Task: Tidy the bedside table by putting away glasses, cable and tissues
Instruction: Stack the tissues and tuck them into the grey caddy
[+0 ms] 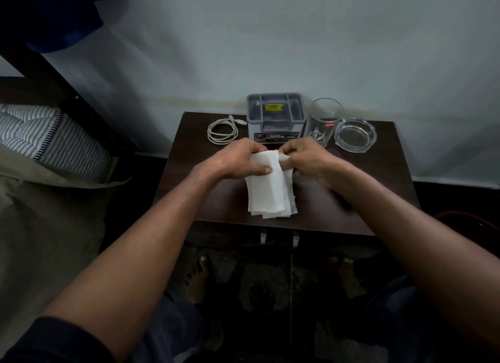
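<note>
A striped pillow (51,138) is seen at far left. On the dark wood-grain bedside table (378,173), a white cable (222,131) lies coiled at the far left, beside a grey compartmented plastic organiser (276,116), a clear tumbler (323,125) and a round glass ashtray (355,135) at the far right. Above the table's near middle, soft white tissues (270,186), folded into a layered, hanging rectangle, are held. The left hand (238,159) is closed on their upper edge, thumb pressed across; the right hand (308,159) pinches the top right corner.
</note>
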{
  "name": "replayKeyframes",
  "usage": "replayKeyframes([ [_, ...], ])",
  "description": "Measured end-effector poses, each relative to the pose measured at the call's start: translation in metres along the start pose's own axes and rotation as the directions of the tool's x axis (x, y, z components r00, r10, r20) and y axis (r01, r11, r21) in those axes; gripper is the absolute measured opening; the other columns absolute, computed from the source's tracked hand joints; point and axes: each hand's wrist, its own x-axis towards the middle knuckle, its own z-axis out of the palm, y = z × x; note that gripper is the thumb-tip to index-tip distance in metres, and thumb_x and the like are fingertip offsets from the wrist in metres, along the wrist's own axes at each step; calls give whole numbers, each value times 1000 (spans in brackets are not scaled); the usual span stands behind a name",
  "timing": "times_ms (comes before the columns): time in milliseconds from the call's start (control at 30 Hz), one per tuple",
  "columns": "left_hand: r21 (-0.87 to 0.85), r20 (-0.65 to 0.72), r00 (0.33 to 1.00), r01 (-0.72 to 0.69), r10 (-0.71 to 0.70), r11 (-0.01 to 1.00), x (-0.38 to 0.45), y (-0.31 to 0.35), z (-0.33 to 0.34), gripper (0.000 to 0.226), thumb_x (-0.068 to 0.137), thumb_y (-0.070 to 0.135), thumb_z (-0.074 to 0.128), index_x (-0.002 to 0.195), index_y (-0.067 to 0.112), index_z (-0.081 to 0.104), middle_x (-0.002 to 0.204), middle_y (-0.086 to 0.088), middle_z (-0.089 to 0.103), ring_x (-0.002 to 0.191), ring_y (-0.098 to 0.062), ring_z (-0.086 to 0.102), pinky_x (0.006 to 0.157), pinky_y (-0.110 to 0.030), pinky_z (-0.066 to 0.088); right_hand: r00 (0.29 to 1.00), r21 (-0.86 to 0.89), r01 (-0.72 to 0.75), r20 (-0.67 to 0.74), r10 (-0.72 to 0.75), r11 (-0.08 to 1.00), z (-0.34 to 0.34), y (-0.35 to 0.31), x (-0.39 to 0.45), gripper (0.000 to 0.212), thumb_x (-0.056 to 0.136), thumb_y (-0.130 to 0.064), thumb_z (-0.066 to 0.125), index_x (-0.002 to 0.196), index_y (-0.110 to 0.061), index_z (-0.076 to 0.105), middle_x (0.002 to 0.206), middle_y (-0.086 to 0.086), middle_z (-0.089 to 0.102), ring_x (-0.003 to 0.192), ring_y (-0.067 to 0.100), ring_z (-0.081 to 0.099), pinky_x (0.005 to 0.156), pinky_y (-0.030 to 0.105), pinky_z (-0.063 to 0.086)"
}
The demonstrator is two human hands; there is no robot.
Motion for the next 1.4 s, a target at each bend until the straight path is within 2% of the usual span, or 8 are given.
replayKeyframes([
  [333, -182, -82, 997, -12, -3, 983, -3, 12, -2, 24, 82, 30, 91, 102, 21, 82, 105, 5, 79, 101, -13, 74, 92, -43, 63, 998, 86, 16, 62, -22, 996, -2, 2, 5, 23, 86, 11, 63, 95, -10, 70, 94, 17, 70, 88, 28, 61, 62, 30, 43],
  [467, -169, -105, 994, -13, -5, 985, -2, 13, -1, 22, 81, 28, 91, 98, 23, 78, 103, 3, 79, 100, -15, 75, 90, -43, 63, 996, 162, -20, 92, 6, 987, -2, 4, 8, 25, 91, 10, 60, 101, -6, 75, 102, 17, 77, 95, 29, 71, 80, 37, 57],
  [767, -229, -238, 956, 114, -169, 967, 1, 13, -2, 53, 74, 22, 95, 119, 21, 66, 116, 2, 69, 103, -17, 67, 85, -33, 57, 982, 414, -37, 182, -42, 909, 4, -6, 5, 38, 103, -30, 67, 131, -4, 70, 123, 14, 79, 115, 30, 76, 101, 43, 61],
  [900, -620, -207, 937, 98, -283, 778, -1, 23, -12, 50, 79, 4, 90, 122, 11, 66, 103, 2, 73, 93, -15, 72, 67, -20, 60, 982, 394, -19, 182, -58, 919, 4, -3, 8, 49, 87, -13, 84, 132, -5, 68, 122, 12, 79, 117, 31, 75, 103, 47, 59],
  [967, -790, -212, 912, 52, -352, 610, -1, 25, -14, 54, 79, 2, 90, 127, 5, 66, 110, -5, 77, 100, -22, 76, 76, -25, 64, 985, 345, -22, 167, -38, 938, 4, -3, 9, 42, 87, -4, 81, 128, -4, 72, 118, 13, 81, 114, 33, 76, 95, 45, 61],
  [1167, -815, -108, 925, 128, -365, 566, -6, 23, -14, 30, 83, 11, 89, 109, 10, 75, 104, -4, 83, 90, -16, 81, 68, -25, 64, 986, 432, 167, -84, -144, 886, 13, -13, 20, 34, 94, 3, 73, 127, -3, 72, 116, 11, 81, 109, 29, 78, 93, 44, 64],
  [1300, -670, -430, 818, -5, -383, 742, 2, 14, -16, 30, 79, 18, 90, 107, 13, 82, 101, 1, 83, 92, -13, 81, 86, -38, 67, 919, 238, 334, -298, -258, 912, 23, -28, 23, 36, 91, -1, 77, 126, -7, 69, 115, 7, 79, 106, 21, 77, 91, 38, 65],
  [1400, -573, -636, 657, -52, -404, 818, 7, 17, -23, 31, 76, 29, 89, 104, 16, 83, 96, 5, 83, 86, -10, 80, 81, -37, 67, 730, -105, 400, -563, -386, 910, 30, -32, 25, 47, 75, -13, 88, 118, -15, 67, 110, -1, 74, 91, 6, 70, 82, 24, 59],
])
